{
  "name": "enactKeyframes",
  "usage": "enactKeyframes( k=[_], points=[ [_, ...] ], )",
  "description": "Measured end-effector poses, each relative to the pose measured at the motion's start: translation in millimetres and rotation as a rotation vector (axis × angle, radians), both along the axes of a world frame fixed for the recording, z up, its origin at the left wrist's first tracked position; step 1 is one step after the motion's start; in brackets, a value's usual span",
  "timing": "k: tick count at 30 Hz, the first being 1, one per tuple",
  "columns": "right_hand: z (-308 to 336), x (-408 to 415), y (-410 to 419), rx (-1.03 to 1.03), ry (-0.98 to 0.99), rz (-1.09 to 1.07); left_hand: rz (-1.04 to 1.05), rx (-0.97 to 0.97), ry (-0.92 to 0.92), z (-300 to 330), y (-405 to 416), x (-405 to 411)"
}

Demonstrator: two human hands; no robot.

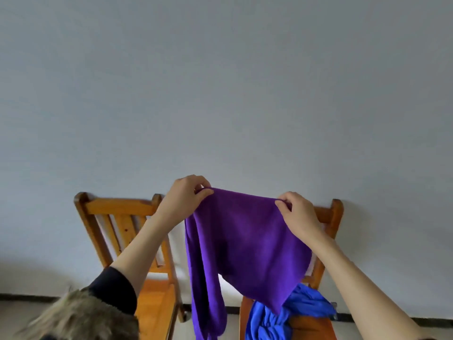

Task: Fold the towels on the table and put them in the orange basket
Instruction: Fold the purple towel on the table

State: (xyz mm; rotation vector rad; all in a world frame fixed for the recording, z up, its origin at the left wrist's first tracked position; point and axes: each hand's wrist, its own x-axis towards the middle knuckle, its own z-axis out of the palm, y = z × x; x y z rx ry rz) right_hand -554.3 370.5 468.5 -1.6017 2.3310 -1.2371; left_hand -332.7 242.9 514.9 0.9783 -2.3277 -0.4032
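Starting at the left: fur trim point(81, 317) and a dark sleeve point(115, 288) low in the corner, then a wooden chair point(115, 227) against the grey wall point(220, 82). Next, left hand point(183, 197), raised, thumb and fingers pinching one top corner of the purple towel point(242, 244). Held up in the air between both hands, well above the chair seats; top edge stretched fairly straight, slanting down a little toward the right; body hanging loose, with a long bunched fold trailing down on its left side and a shorter pointed flap lower right. Right hand point(300, 214), likewise pinching the other top corner, fingers curled over the edge. Behind and below it, a second chair point(331, 217) with a crumpled blue towel point(282, 315) heaped on its seat. No table or orange basket in view. Judging by the drape: soft, light, limp cloth, unlikely to slip but sure to sag and twist wherever unsupported. Best taken at corners and along the hem, as now, kept taut so edges meet squarely; a loose middle grip would likely let the bunched side drag the fold askew. Folding barely begun, by the look of it.
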Motion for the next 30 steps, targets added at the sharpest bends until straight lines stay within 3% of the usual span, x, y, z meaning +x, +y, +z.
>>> enactKeyframes(
  k=[9,18,22,30],
  points=[
    [26,191,-105,-0.107,0.169,0.362,0.540,0.118,-0.066,-45,-12,233],
    [26,409,-179,-0.213,0.090,0.548,0.994,0.068,0.076,-65,21,479],
    [17,492,-204,-0.201,0.074,0.626,1.173,0.004,0.149,-66,36,558],
    [-10,648,-260,-0.168,0.056,0.832,1.512,-0.004,0.128,-83,56,686]
  ],
)
